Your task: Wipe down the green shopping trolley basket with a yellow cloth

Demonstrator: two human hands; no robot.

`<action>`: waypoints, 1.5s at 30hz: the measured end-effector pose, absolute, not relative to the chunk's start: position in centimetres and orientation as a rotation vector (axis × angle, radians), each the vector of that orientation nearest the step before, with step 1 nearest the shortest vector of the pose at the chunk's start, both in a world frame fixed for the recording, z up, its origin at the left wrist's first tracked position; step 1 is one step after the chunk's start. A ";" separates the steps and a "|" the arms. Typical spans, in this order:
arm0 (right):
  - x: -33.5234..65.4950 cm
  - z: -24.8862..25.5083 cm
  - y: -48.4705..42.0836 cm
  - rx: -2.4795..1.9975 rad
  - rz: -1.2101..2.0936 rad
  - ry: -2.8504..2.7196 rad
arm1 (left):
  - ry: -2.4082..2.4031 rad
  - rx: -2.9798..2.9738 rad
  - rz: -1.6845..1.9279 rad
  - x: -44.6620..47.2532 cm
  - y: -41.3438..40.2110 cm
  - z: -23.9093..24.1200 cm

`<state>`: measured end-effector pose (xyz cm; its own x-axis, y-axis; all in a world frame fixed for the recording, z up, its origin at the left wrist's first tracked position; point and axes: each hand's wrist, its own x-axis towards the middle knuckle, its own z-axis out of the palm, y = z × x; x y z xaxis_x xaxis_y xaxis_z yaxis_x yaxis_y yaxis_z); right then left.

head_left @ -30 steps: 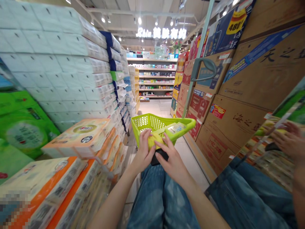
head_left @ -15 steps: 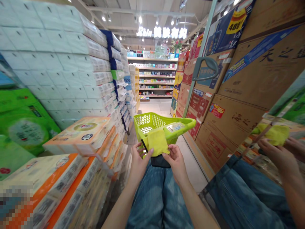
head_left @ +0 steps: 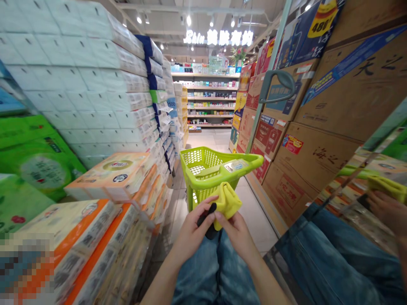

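Note:
A folded yellow cloth (head_left: 227,201) is held between both hands in front of the basket. My left hand (head_left: 195,224) is closed around a dark, narrow black item (head_left: 206,215), its exact kind unclear, with fingertips also against the cloth's left side. My right hand (head_left: 238,235) pinches the cloth's lower edge between thumb and fingers. More black material shows beneath the hands, partly covered by them. Just beyond stands a lime-green shopping basket (head_left: 210,182) with its handle pointing right; its visible inside holds nothing that I can make out.
At left, packs of tissue paper (head_left: 108,169) and tall white stacks (head_left: 82,76) line the aisle. Cardboard cartons (head_left: 327,148) are piled at right, beside a grey handle (head_left: 280,87) and a reflecting panel (head_left: 359,220). Stocked shelves (head_left: 211,99) stand at the far end.
The yellow cloth, spread flat before, is now folded and bunched, and sits slightly further right. My left hand has closed around the black item, and both hands have come nearer together and lower.

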<state>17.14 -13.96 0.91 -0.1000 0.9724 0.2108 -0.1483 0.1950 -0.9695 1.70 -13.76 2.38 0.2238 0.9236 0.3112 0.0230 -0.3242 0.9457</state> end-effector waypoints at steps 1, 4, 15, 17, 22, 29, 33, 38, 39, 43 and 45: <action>17.3 0.7 -14.0 -0.896 1.219 -1.237 | 0.920 1.514 1.264 1.6 -13.8 2.2; 18.5 -0.3 -13.8 -0.925 1.267 -1.083 | 0.992 1.299 1.405 1.0 -13.8 1.4; 20.4 0.8 -12.8 -0.957 1.262 -0.842 | 1.205 1.209 1.834 -0.7 -13.2 2.1; 19.7 0.3 -13.1 -0.997 1.310 -0.830 | 1.194 1.212 1.838 -0.3 -13.4 3.1; 17.0 -0.8 -14.9 -0.857 1.616 -0.946 | 1.098 1.443 1.600 1.0 -14.0 6.2; 18.3 -0.6 -14.9 -0.937 1.629 -0.638 | 1.244 1.549 1.779 -1.2 -14.1 8.2; 20.4 -0.7 -13.6 -0.943 1.291 -0.593 | 1.399 1.407 2.082 -3.4 -13.6 8.2; 21.2 -1.1 -12.8 -0.952 0.861 -0.660 | 1.549 1.255 2.059 -4.9 -12.8 5.9; 21.2 -1.2 -12.8 -0.958 0.821 -0.664 | 1.566 1.217 2.000 -5.1 -12.7 5.2; 21.6 -1.3 -12.7 -0.988 0.751 -0.675 | 1.534 1.120 1.873 -5.5 -12.5 3.3; 22.0 -1.3 -12.6 -1.015 0.697 -0.684 | 1.548 1.108 1.812 -5.8 -12.5 2.8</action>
